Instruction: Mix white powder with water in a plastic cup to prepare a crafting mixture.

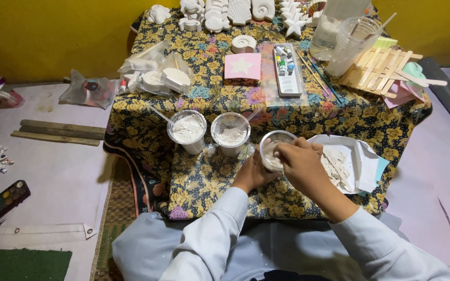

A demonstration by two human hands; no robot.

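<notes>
We are working over a clear plastic cup (275,151) of pale wet mix, which stands near the front edge of the surface (209,182) with its yellow floral cloth, just right of two other cups of white powder (187,131) (230,134). The risk we judge most likely is tipping: the cup is light, it sits on soft cloth close to the edge, and a firm stir could rock it and slop the mix over the cloth or onto our lap. A push to the left could also knock the nearer powder cup, since it stands just beside ours. To the right of our cup lies an opened paper (352,161) with loose white residue, near enough that a sleeve might drag through it. Our left hand (252,174) is curled around the near side of the cup, gripping it from below the rim. Our right hand (300,164) is closed over the cup's mouth, fingers bunched as if pinching a stirrer, though we cannot tell what it holds.
</notes>
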